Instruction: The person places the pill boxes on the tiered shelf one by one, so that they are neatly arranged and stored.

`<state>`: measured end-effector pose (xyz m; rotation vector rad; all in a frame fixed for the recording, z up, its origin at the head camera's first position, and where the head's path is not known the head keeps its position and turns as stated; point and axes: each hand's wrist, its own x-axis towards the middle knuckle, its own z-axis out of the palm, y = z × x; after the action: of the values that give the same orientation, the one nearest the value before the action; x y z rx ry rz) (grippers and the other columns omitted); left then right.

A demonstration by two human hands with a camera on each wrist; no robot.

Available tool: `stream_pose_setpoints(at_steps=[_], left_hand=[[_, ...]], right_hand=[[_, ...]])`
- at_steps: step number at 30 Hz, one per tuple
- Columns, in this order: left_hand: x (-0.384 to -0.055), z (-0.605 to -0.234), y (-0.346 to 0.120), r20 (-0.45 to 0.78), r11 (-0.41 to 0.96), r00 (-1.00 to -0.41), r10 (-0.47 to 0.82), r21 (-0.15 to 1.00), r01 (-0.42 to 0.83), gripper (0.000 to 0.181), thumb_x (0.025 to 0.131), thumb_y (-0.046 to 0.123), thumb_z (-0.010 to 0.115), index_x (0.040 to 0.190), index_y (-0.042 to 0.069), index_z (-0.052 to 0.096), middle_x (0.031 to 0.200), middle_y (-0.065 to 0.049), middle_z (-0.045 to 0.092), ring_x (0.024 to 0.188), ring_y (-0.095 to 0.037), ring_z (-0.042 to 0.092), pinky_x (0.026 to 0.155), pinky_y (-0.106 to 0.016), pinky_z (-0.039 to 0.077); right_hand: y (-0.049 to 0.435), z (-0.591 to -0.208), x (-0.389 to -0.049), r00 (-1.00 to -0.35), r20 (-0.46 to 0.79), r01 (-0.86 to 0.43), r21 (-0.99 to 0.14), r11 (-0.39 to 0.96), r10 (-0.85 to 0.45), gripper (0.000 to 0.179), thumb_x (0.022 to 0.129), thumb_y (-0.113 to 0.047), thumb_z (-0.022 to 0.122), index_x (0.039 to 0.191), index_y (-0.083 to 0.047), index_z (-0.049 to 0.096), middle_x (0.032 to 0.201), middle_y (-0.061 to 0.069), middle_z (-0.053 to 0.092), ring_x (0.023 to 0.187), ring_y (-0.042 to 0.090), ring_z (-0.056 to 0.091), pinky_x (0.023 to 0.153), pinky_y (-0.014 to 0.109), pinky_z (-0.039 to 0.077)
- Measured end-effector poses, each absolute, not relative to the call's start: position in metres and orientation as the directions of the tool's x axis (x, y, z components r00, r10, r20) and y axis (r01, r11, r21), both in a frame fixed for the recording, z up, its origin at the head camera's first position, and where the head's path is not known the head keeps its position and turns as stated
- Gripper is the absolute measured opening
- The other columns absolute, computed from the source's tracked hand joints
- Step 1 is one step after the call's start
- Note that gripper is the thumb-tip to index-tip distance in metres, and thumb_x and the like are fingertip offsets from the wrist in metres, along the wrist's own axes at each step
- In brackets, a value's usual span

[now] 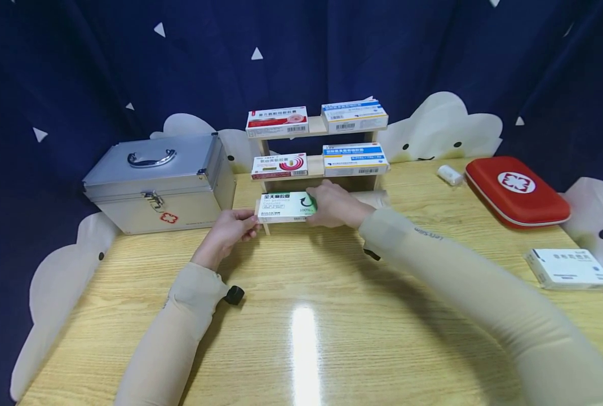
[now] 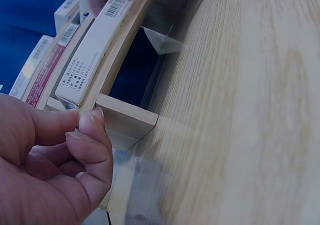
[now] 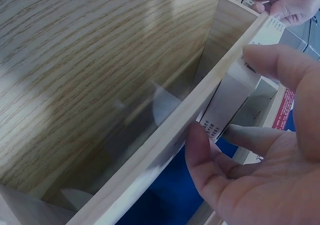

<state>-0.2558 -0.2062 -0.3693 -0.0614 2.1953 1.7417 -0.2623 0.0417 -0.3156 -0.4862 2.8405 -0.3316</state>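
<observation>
A white and green medicine box (image 1: 283, 207) lies on the left part of the bottom tier of a small wooden shelf (image 1: 315, 128). My right hand (image 1: 334, 204) holds the box by its right end, thumb at the front and fingers behind, as the right wrist view shows (image 3: 260, 150). At the left end of that tier, my left hand (image 1: 233, 230) pinches the end of the shelf board (image 2: 117, 67) between thumb and forefinger, close to the box's corner. Its other fingers are curled, plain in the left wrist view.
Red-and-white boxes (image 1: 277, 121) and blue-and-white boxes (image 1: 354, 115) fill the upper tiers. A silver case (image 1: 164, 186) stands at left. At right are a small white bottle (image 1: 450, 175), a red zip case (image 1: 517, 192) and a white box (image 1: 567, 269).
</observation>
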Motion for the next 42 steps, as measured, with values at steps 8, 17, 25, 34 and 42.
stream_pose_setpoints(at_steps=[8, 17, 25, 34, 42], left_hand=[[-0.255, -0.373, -0.206, -0.282, 0.247, -0.944, 0.173, 0.94, -0.236, 0.038, 0.106, 0.006, 0.045, 0.139, -0.012, 0.047, 0.107, -0.021, 0.059, 0.072, -0.009, 0.054, 0.064, -0.019, 0.048], [-0.255, -0.374, -0.206, -0.283, 0.244, -0.94, 0.191, 0.941, -0.234, 0.038, 0.106, 0.006, 0.045, 0.139, -0.012, 0.046, 0.107, -0.022, 0.059, 0.07, -0.009, 0.054, 0.062, -0.018, 0.047], [-0.257, -0.371, -0.207, -0.279, 0.246, -0.94, 0.197, 0.942, -0.228, 0.039, 0.106, 0.007, 0.046, 0.14, -0.012, 0.045, 0.108, -0.023, 0.059, 0.07, -0.008, 0.054, 0.062, -0.018, 0.047], [-0.259, -0.369, -0.213, -0.258, 0.253, -0.945, 0.2, 0.946, -0.205, 0.04, 0.106, 0.006, 0.045, 0.141, -0.013, 0.043, 0.106, -0.021, 0.059, 0.07, -0.007, 0.055, 0.063, -0.017, 0.049], [-0.26, -0.368, -0.216, -0.238, 0.239, -0.95, 0.2, 0.953, -0.188, 0.039, 0.106, 0.006, 0.044, 0.14, -0.014, 0.044, 0.106, -0.022, 0.059, 0.071, -0.008, 0.055, 0.063, -0.017, 0.048]], right_hand=[[0.043, -0.319, -0.262, -0.912, -0.204, -0.297, -0.269, 0.916, -0.355, 0.084, 0.086, -0.036, 0.076, 0.153, -0.006, 0.036, 0.129, 0.012, 0.052, 0.111, 0.025, 0.043, 0.099, 0.039, 0.041], [0.061, -0.312, -0.246, -0.903, -0.223, -0.286, -0.324, 0.902, -0.367, 0.083, 0.09, -0.036, 0.073, 0.157, -0.013, 0.029, 0.134, 0.012, 0.049, 0.112, 0.024, 0.043, 0.097, 0.041, 0.043], [0.12, -0.277, -0.208, -0.888, -0.153, -0.384, -0.27, 0.883, -0.434, 0.077, 0.09, -0.033, 0.074, 0.154, -0.011, 0.036, 0.141, 0.022, 0.045, 0.121, 0.036, 0.05, 0.098, 0.053, 0.044], [0.215, -0.241, -0.179, -0.937, -0.103, -0.309, -0.2, 0.93, -0.334, 0.07, 0.088, -0.034, 0.076, 0.147, -0.009, 0.048, 0.135, 0.025, 0.05, 0.108, 0.036, 0.057, 0.085, 0.055, 0.049], [0.291, -0.245, -0.166, -0.961, -0.12, -0.231, -0.146, 0.962, -0.249, 0.069, 0.087, -0.04, 0.077, 0.142, -0.006, 0.053, 0.121, 0.027, 0.057, 0.098, 0.035, 0.054, 0.079, 0.052, 0.048]])
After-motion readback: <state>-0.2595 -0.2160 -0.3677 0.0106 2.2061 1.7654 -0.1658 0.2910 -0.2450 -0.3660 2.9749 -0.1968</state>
